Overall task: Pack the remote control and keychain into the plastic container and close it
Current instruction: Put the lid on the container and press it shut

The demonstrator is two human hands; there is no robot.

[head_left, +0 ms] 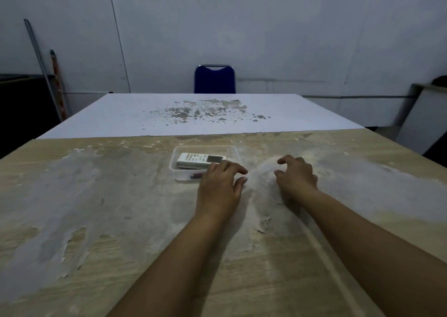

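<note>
A clear plastic container (232,150) stands open on the wooden table. In it lies a white remote control (193,160), and a small pinkish keychain (196,176) sits at its near wall. My left hand (221,183) hovers over the container's near right corner, fingers spread, holding nothing, and hides that corner. A faint transparent lid (262,180) lies flat on the table just right of the container. My right hand (296,175) rests on the lid's right part with curled fingers. Whether it grips the lid is unclear.
The wooden table (121,220) has worn, peeling white patches. A white table (193,113) with flaked paint adjoins its far edge, and a blue chair (214,79) stands behind it. A white board (420,120) leans at the right and poles (46,72) lean at the left wall.
</note>
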